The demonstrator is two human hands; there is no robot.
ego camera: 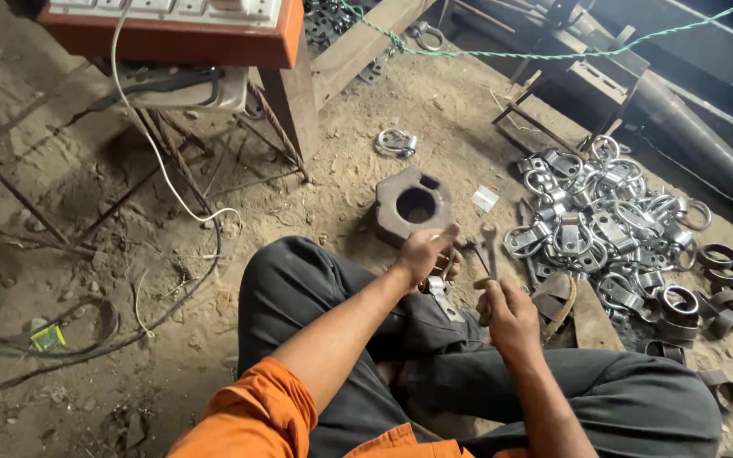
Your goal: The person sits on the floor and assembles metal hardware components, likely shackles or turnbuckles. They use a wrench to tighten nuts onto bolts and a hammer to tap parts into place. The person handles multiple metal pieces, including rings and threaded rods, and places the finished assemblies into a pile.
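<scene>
Grip: your right hand (509,315) is clamped on a small wrench (490,246); your left hand (424,252) pinches a metal clamp piece (439,293) above your knee.
Risk: the wrench may slip, since the piece rests unsupported beside the heavy block (413,206).
Floor: loose clamps (604,225) crowd your right.

A sandy, dusty floor (400,110) fills the scene. At eleven o'clock stands an orange-edged bench (171,42) on rusted legs; a white cable (150,140) trails below. A green rope (553,53) crosses at one o'clock.
</scene>
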